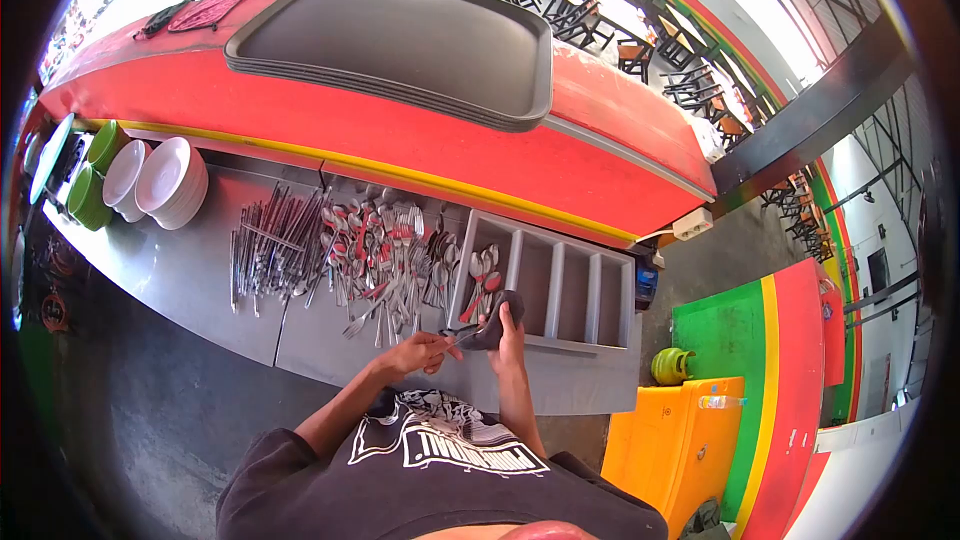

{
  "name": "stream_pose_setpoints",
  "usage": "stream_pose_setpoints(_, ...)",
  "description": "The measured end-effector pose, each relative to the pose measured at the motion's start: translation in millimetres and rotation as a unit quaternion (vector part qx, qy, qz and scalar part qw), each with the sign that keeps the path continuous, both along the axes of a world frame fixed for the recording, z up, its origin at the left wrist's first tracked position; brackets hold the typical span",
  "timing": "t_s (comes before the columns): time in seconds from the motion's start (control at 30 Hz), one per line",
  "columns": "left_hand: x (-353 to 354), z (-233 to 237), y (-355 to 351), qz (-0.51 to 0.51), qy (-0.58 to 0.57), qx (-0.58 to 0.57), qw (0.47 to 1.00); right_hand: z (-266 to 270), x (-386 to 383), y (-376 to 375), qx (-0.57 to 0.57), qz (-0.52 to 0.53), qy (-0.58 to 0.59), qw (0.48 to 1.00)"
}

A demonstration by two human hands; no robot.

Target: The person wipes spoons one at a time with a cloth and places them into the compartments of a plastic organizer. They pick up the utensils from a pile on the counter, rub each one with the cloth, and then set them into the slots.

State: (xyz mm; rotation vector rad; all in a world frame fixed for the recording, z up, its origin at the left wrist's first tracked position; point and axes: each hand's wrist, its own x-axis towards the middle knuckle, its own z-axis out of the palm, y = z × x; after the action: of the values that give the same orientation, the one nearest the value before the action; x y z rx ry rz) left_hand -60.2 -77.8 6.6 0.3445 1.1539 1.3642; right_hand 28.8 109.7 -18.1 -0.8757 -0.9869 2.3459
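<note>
My left hand [422,351] is closed around the thin handle of a metal piece of cutlery [458,339]. Its other end disappears into a dark cloth [488,334], so its kind is hidden. My right hand [510,340] grips that cloth, thumb up, in front of the grey cutlery tray [558,345]. Several spoons [484,266], some looking red, lie in the tray's leftmost compartment. Left of the tray, a heap of loose spoons and forks [385,250] spreads over the metal counter [225,270].
A bundle of thin metal utensils [270,245] lies left of the heap. White bowls [170,180] and green bowls [88,195] stand at the far left. Stacked dark serving trays [400,40] rest on the red ledge [260,105]. A yellow cabinet [660,440] stands at right.
</note>
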Motion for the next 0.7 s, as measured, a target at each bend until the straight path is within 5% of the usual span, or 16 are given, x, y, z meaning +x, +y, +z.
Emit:
stream_pose_setpoints(0.37,1.3,-3.3,0.7,-0.073,0.028,0.033,0.996,-12.9,3.0,5.4,-0.071,-0.023,0.030,0.997)
stream_pose_setpoints(0.7,-4.5,-11.6,-12.0,-0.066,0.029,0.031,0.997,-37.6,-2.3,19.1,-0.085,-0.147,-0.098,0.981)
